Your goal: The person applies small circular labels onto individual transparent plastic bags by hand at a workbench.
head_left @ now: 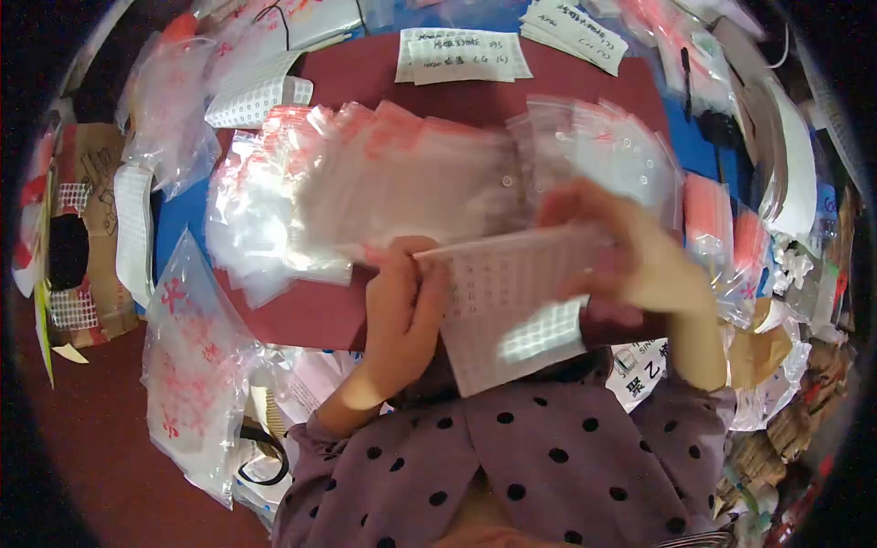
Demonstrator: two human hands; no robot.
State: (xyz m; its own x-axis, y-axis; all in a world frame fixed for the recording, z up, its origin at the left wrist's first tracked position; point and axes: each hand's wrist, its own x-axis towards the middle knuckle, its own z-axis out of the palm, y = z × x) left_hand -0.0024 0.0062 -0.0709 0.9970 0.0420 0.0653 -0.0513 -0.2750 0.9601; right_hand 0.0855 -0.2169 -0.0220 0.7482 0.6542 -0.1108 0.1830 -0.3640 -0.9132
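A white sheet of small printed round stickers (484,342) is held tilted above my lap, with a bright glare patch near its lower right. My left hand (406,297) is closed on the sheet's left edge, thumb and fingers pinching it. At the sheet's upper right, my right hand (630,251) is smeared by motion, its fingers overlapping that edge. Beyond both hands, clear zip bags with red tops (411,164) lie fanned out in overlapping rows. On the right-hand bags (594,146), several small round stickers show.
The bags rest on a dark red board (352,68). Handwritten paper slips (464,57) lie at its far edge. Another sticker sheet (260,96) sits at the upper left. A large plastic bag (196,365) hangs at the left, and red-topped bag bundles (708,219) stand right.
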